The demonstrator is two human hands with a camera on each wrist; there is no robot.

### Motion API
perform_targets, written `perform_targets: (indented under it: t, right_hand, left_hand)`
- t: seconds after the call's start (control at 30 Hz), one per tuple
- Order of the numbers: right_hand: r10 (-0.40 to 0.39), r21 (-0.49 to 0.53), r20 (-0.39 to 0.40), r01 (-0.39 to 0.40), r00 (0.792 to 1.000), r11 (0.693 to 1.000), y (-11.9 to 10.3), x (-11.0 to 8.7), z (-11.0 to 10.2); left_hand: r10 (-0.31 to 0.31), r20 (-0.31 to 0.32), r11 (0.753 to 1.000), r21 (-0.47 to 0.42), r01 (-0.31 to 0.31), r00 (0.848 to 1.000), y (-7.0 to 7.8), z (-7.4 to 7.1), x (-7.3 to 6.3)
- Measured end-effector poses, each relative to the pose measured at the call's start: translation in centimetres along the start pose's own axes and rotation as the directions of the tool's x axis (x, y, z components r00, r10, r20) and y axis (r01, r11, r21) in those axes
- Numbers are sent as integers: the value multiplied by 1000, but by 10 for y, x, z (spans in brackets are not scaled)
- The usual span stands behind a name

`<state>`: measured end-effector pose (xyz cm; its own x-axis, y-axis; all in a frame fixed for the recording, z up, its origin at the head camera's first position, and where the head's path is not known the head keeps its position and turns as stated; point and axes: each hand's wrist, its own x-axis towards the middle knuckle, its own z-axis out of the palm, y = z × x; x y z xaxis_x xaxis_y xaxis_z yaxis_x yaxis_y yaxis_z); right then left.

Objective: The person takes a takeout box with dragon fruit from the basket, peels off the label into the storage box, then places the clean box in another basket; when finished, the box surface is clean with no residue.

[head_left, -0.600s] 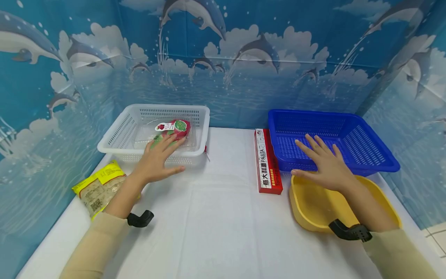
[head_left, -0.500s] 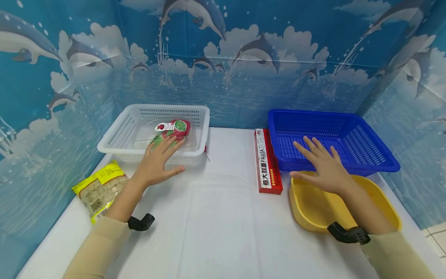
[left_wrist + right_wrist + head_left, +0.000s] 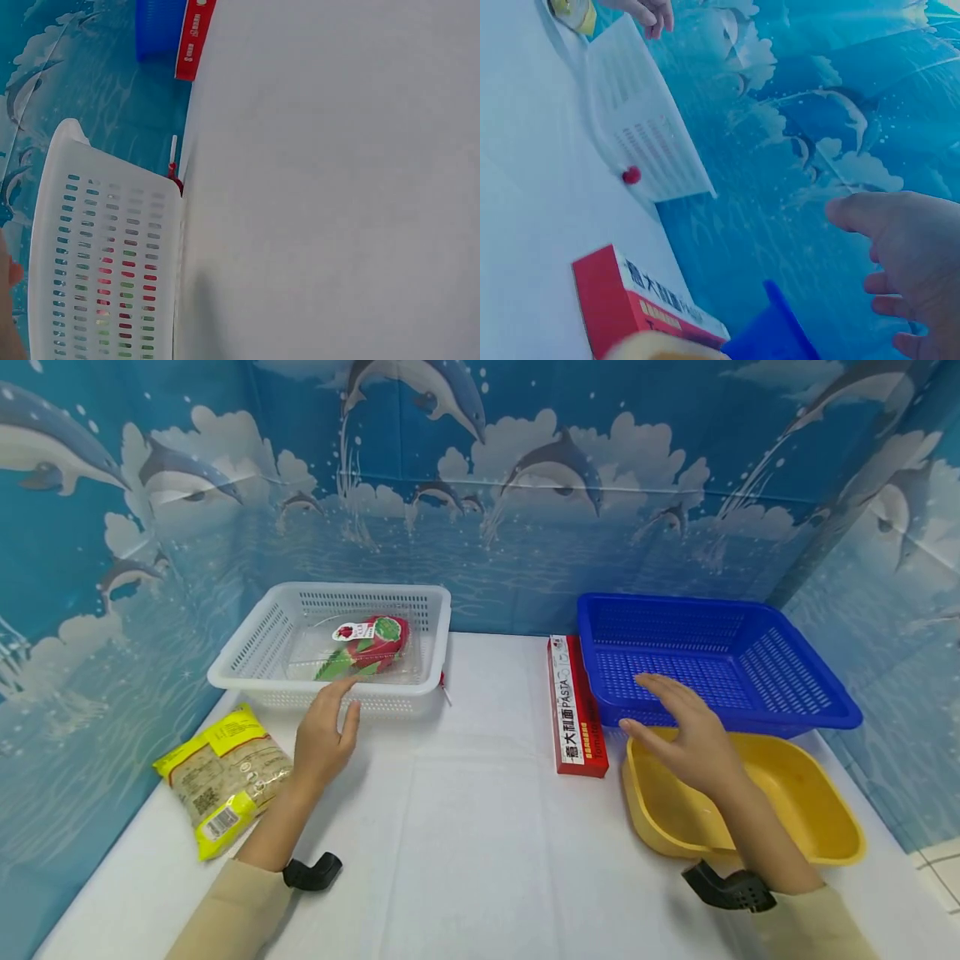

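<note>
"What's furthest left?"

"A bag (image 3: 225,768), yellow at both ends, lying on the white tablecloth (image 3: 480,843). It's to the left of the left hand (image 3: 326,735), alongside that forearm."

"And that hand, is it holding anything?"

"No, nothing. Its thumb stands apart from the forefinger; I can't make out the other fingers well. The white basket (image 3: 405,691) is just ahead of it, fingertips by the near rim. I can't tell whether they touch."

"What's in the basket?"

"A dragon fruit (image 3: 382,647) in a clear plastic pack (image 3: 311,647), ahead of those fingertips and a little to their right. There's also a small red thing (image 3: 632,175) outside the basket, at its right side."

"Then the box?"

"The pasta box (image 3: 577,706), red and lying flat, just left of the right hand (image 3: 690,743). It's right up beside the blue basket (image 3: 780,672), which is ahead of that hand."

"How is the right hand?"

"Up in the air with nothing in it, thumb spread away from the fingers. The yellow tub (image 3: 795,777) is underneath, reaching out to its right."
</note>
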<state>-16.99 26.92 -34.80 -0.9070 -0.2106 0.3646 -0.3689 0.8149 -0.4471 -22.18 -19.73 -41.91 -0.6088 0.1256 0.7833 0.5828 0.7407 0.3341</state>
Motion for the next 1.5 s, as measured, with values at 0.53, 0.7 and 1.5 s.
perform_targets:
  t: [0.53, 0.7, 1.5]
  right_hand:
    - [-72, 108, -104, 83, 992, 991, -33, 9, 30]
    - [-96, 138, -106, 110, 990, 984, -41, 14, 39]
    - [-100, 346, -125, 138, 987, 928, -89, 56, 76]
  left_hand:
    - [-536, -147, 824, -307, 476, 831, 6, 9, -3]
    - [-678, -69, 644, -534, 547, 732, 7, 14, 3]
    - [-848, -44, 305, -856, 418, 529, 10, 29, 19]
